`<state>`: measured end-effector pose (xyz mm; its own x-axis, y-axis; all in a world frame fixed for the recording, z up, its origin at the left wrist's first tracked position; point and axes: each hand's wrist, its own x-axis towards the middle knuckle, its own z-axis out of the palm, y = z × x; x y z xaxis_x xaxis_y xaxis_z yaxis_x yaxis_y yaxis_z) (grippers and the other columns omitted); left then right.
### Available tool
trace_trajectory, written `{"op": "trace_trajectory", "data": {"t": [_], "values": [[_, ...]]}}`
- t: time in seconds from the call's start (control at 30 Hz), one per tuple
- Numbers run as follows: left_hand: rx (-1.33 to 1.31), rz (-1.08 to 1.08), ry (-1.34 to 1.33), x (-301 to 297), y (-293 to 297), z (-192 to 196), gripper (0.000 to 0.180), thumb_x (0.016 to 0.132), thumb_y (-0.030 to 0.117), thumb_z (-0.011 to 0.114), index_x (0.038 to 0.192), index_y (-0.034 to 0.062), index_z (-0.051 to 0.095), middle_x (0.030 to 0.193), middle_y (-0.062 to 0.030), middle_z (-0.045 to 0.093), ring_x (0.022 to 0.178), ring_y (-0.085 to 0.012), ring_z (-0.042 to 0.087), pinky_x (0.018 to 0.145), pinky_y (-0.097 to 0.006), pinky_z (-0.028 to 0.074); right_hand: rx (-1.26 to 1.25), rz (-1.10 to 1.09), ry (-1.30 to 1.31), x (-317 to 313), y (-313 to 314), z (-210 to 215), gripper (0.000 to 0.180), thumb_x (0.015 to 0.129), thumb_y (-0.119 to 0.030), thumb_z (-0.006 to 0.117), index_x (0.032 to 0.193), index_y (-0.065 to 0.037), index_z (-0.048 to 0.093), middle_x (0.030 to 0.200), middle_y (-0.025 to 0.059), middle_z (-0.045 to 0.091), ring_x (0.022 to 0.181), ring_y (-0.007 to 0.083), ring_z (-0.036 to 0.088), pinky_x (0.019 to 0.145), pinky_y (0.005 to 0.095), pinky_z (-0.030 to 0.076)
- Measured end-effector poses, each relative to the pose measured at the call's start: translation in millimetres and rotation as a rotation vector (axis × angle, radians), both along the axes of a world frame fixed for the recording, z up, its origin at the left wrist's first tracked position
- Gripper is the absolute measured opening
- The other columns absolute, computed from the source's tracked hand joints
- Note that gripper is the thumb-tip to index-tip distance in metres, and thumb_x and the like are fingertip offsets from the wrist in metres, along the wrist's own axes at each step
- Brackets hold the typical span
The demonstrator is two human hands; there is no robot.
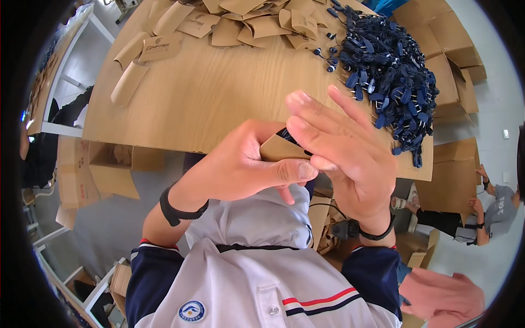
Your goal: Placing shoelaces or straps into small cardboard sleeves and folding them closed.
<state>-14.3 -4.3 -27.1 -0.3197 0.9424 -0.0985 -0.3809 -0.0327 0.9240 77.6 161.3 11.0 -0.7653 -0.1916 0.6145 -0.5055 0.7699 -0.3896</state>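
Note:
Close in front of my body, my left hand (246,158) is wrapped round a small brown cardboard pillow box (283,148). Something dark blue, like a bundled earphone cable, shows at the box's open end; most of it is hidden. My right hand (350,147) is at that end, its fingers stretched out and slightly apart, the lower ones touching or very near the box. To the right on the table lies a big heap of dark blue earphones (391,71) with bundled cables. Flat brown pillow boxes (235,27) lie piled at the far side.
The wooden table (191,104) ends just in front of me. Cardboard cartons (112,169) stand below it on the left, and more large cartons (448,60) on the right. At the right, another person (492,213) handles a carton. A pink cloth shape (443,295) is behind at lower right.

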Motion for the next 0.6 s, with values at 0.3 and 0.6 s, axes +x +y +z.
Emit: {"op": "trace_trajectory", "data": {"t": [0.3,0.6], "values": [[0.101,0.067,0.464,-6,6,-30,0.026,0.086,0.018,0.068,0.103,-0.0002,0.062,0.076,-0.0137,0.065,0.063,-0.0185,0.065,0.056,-0.031,0.048,-0.017,-0.240,-0.301,18,-18,9,0.028,0.078,0.000,0.070,0.106,-0.001,0.068,0.087,0.0095,0.067,0.073,0.0224,0.065,0.100,0.0512,0.042],[0.073,-0.061,0.350,-6,-2,-29,0.028,0.091,0.025,0.064,0.097,-0.0019,0.060,0.072,-0.0140,0.064,0.058,-0.0211,0.066,0.050,-0.029,0.046,-0.246,-0.271,-0.390,27,-24,2,0.028,0.067,0.012,0.070,0.092,0.003,0.063,0.079,0.0104,0.069,0.078,0.0193,0.069,0.110,0.0521,0.033]]}}
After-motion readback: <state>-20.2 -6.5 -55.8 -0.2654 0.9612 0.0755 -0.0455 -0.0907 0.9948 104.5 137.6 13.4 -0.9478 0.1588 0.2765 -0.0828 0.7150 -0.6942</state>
